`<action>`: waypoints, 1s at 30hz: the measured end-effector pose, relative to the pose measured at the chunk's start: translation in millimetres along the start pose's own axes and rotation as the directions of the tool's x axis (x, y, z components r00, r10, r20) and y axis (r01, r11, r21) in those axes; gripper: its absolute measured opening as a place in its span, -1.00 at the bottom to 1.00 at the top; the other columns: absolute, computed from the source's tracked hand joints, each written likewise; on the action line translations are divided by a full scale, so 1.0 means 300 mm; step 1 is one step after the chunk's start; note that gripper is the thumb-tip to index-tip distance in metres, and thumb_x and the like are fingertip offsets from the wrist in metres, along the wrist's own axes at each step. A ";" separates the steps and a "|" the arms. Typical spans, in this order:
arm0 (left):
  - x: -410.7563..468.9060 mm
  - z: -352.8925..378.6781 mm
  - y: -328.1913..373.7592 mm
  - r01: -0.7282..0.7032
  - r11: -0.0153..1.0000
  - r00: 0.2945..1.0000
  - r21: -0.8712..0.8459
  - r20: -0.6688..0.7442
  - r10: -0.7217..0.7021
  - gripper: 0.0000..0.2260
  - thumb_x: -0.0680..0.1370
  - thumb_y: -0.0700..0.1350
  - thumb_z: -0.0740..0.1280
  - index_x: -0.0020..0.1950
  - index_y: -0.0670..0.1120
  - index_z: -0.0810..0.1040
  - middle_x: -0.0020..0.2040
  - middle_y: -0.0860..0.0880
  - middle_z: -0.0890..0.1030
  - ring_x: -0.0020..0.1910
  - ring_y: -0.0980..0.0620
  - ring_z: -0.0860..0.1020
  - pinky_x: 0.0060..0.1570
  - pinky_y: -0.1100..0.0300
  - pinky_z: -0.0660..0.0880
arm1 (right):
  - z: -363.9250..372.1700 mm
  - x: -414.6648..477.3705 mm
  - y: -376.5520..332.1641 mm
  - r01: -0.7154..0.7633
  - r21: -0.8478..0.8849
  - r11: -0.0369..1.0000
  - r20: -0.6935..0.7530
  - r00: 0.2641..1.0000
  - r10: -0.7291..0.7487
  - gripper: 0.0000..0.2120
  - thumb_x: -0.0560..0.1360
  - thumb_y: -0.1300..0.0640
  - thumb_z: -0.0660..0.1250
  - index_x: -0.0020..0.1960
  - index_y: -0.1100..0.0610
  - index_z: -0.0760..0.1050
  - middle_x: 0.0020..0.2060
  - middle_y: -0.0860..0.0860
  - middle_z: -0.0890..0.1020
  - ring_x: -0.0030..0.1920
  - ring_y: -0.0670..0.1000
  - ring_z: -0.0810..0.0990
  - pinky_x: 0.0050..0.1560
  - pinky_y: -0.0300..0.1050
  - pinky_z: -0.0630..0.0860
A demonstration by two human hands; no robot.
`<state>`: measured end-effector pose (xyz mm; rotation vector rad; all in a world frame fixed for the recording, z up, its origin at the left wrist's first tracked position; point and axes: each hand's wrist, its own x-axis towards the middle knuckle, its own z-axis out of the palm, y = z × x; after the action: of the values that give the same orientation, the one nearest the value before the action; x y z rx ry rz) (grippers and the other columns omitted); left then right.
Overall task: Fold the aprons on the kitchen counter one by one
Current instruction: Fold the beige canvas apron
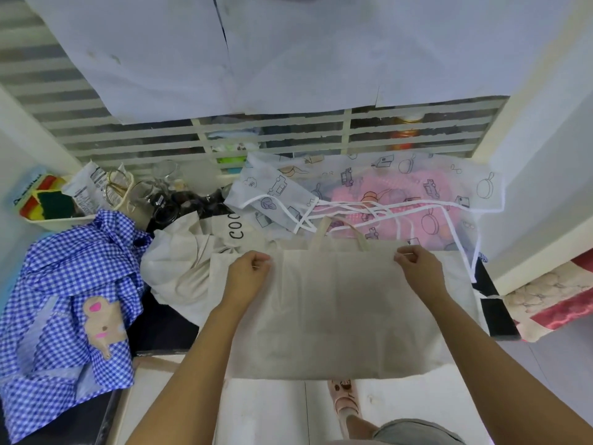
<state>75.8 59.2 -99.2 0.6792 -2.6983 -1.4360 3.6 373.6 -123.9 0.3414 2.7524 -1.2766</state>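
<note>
Much of the dark kitchen counter (pixel 163 329) lies hidden under cloth. The lower half of a plain beige apron (pixel 337 316) hangs over the counter's front edge, hiding what lies beneath. Its neck loop (pixel 359 234) pokes out behind the top edge. The left hand (pixel 248 271) and the right hand (pixel 417 268) each pinch that top edge with curled fingers, one near each corner, and the matte, woven cloth is stretched flat between them.

Behind the left hand sits a crumpled cream apron (pixel 186 261); only the letters "COO" can be read on it. To the left lies a bunched blue-and-white checked apron (pixel 64 284) with a pale animal patch. At the back right, a thin translucent apron (pixel 401 181) with white trim and line drawings covers something pink (pixel 378 191) that cannot be made out.

A cream tub (pixel 54 223) at far left holds coloured sponges (pixel 54 200). Clear glass jars (pixel 163 175) stand nearby, their contents unclear. Paper sheets (pixel 288 53) cover the upper slatted window (pixel 288 136).
</note>
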 end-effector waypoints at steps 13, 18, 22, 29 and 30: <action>0.285 0.138 0.025 0.251 0.867 0.898 0.430 0.231 -0.375 -0.39 0.49 0.36 0.20 0.14 -0.16 0.56 -0.05 -0.12 0.55 0.04 -0.10 0.54 -0.11 0.20 0.31 | 0.012 0.367 0.051 -0.168 -0.522 0.836 0.212 0.924 0.318 -0.47 0.41 -0.31 0.34 -0.07 0.19 0.58 -0.14 0.11 0.60 -0.04 0.14 0.56 0.21 0.08 0.41; 0.333 0.121 0.044 0.213 0.876 0.829 0.432 0.395 -0.396 -0.60 0.49 0.18 0.36 -0.34 -0.11 0.42 -0.37 0.00 0.45 -0.40 0.09 0.41 -0.36 0.26 0.31 | -0.024 0.383 0.010 -0.207 -0.271 0.940 0.488 0.812 0.320 -0.67 0.42 0.02 0.48 -0.07 0.26 0.48 -0.16 0.09 0.54 -0.15 0.05 0.49 -0.13 -0.15 0.37; 0.375 0.078 0.046 0.385 0.896 0.661 0.220 0.613 -0.434 -0.69 0.44 0.05 0.44 -0.31 -0.08 0.39 -0.44 0.02 0.34 -0.47 0.10 0.25 -0.47 0.30 0.17 | -0.047 0.425 0.003 -0.448 0.109 0.887 0.571 0.759 0.313 -0.83 0.53 0.19 0.34 -0.11 0.31 0.56 -0.37 0.10 0.63 -0.38 0.01 0.57 -0.35 -0.22 0.40; 0.435 0.092 0.097 0.800 0.230 0.587 -0.554 0.643 -0.491 -0.73 0.58 -0.27 0.19 -0.30 -0.21 0.55 -0.55 0.03 0.33 -0.71 0.19 0.19 -0.70 0.45 0.05 | -0.026 0.497 0.002 -0.919 0.346 0.188 0.932 0.360 0.043 -0.61 0.21 0.34 0.61 -0.03 0.31 0.55 -0.49 0.09 0.54 -0.61 -0.04 0.47 -0.60 -0.23 0.45; 0.447 0.102 0.093 0.788 0.129 0.584 -0.603 0.664 -0.467 -0.79 0.56 -0.29 0.19 -0.24 -0.22 0.54 -0.54 0.01 0.38 -0.72 0.19 0.23 -0.73 0.44 0.09 | -0.027 0.509 0.002 -0.945 0.302 0.128 0.953 0.296 -0.070 -0.54 0.24 0.30 0.60 0.09 0.33 0.56 -0.41 0.12 0.60 -0.62 -0.06 0.46 -0.61 -0.24 0.46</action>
<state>-62.3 46.0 -120.3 1.6600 -1.1402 -2.9670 -144.6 405.3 -145.4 0.5471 0.5755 -1.8431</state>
